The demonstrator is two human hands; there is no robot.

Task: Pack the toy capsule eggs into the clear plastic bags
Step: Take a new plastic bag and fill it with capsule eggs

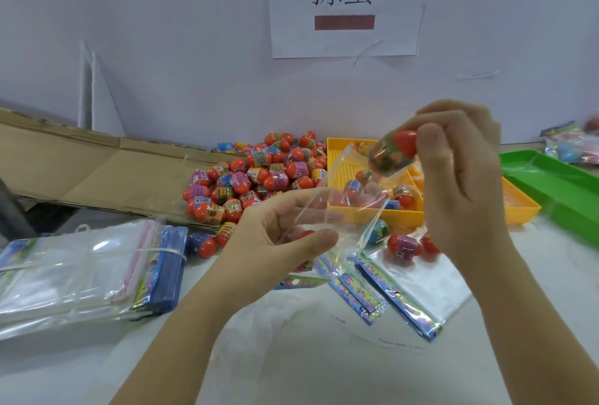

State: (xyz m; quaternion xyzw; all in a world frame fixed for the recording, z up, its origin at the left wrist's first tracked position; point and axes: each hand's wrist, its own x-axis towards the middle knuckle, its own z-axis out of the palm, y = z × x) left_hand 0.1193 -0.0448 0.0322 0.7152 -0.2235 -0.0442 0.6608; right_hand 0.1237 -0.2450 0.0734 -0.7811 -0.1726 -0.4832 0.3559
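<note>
Red cap up, the egg (pixel 397 150) sat pinched in the right hand's (pixel 460 178) curled fingertips, raised above the desk (pixel 291 356). Its long axis slanted down-left, label end aimed along the bag (pixel 350 197), whose film seemed to lap over it. Left hand (pixel 278 236), below and left of the right, pinched the bag's lower part between thumb and fingers. The drop, I'd say, ran toward that left hand.

A yellow tray (pixel 405 215) with a perforated floor sits on a white table (pixel 291 356). A green tray (pixel 551 184) lies just to its right. Flattened cardboard (pixel 81 165) stretches away to its left, along the wall (pixel 162 32). Above the yellow tray, a paper sign (pixel 343 9) with two printed characters hangs on the wall.
</note>
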